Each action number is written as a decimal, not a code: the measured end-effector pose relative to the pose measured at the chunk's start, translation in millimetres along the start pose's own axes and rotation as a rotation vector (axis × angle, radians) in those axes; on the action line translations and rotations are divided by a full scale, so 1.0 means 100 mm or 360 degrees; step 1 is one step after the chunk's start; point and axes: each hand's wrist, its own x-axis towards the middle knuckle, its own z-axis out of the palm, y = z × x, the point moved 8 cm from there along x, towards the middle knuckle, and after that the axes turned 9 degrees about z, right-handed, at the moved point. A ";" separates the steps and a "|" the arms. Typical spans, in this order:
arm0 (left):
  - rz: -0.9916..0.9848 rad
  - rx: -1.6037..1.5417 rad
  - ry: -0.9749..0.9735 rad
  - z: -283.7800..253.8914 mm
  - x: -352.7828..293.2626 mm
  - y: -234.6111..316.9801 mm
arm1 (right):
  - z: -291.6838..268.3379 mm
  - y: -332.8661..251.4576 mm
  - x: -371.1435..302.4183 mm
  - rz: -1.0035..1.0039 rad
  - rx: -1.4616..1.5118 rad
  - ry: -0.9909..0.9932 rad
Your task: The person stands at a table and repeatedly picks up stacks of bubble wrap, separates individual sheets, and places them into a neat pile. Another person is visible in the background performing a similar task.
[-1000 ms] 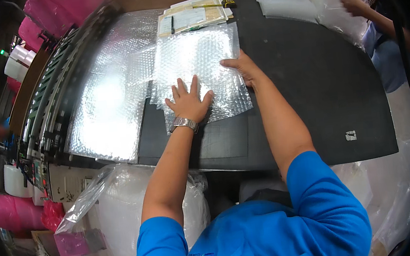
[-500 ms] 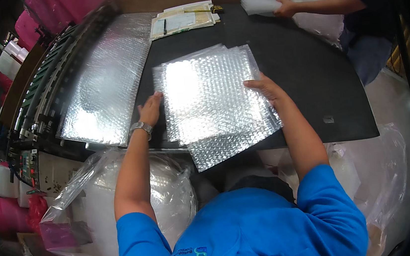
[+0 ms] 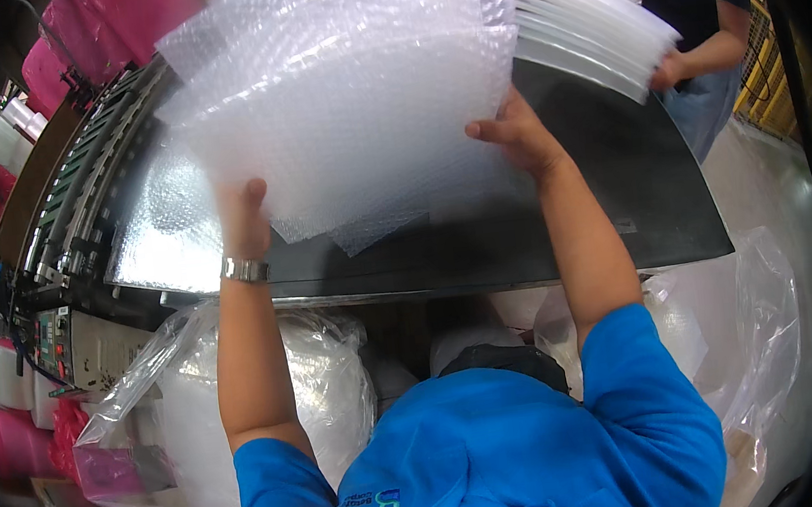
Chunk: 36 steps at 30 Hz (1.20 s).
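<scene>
A loose stack of clear bubble wrap sheets [image 3: 362, 119] is raised above the dark table, its sheets fanned unevenly. My left hand [image 3: 249, 216] grips its lower left edge, thumb on the near face, fingers hidden behind. My right hand [image 3: 518, 138] holds the right edge the same way, thumb in front. The lower corners hang just over the table, and whether they touch it I cannot tell. The far part of the table is hidden behind the sheets.
A co-worker's hand [image 3: 669, 70] holds a thick stack of white sheets [image 3: 591, 31] at the far right. The black table [image 3: 485, 250] lies below me. On the left, a bubble wrap web [image 3: 161, 230] lies beside a roller machine [image 3: 86, 173]. A plastic-wrapped bundle [image 3: 319, 371] stands below the table edge.
Both my hands have lifted the bubble wrap sheets off the table and tilted them up. At the right, the co-worker's sheets have swung closer and fanned out.
</scene>
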 end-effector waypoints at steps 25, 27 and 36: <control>0.0397 0.1174 0.0559 0.05 -0.45 0.30 | 0.20 -0.68 -0.08 -0.0206 -0.1187 0.0124; 0.0710 0.1600 0.0148 0.36 -0.29 0.71 | 0.46 -1.10 -0.03 -0.0224 -0.1558 -0.0043; -0.0024 0.0424 -0.0063 0.44 -0.44 0.12 | 1.48 -1.16 0.13 -0.0821 -0.2275 -0.0443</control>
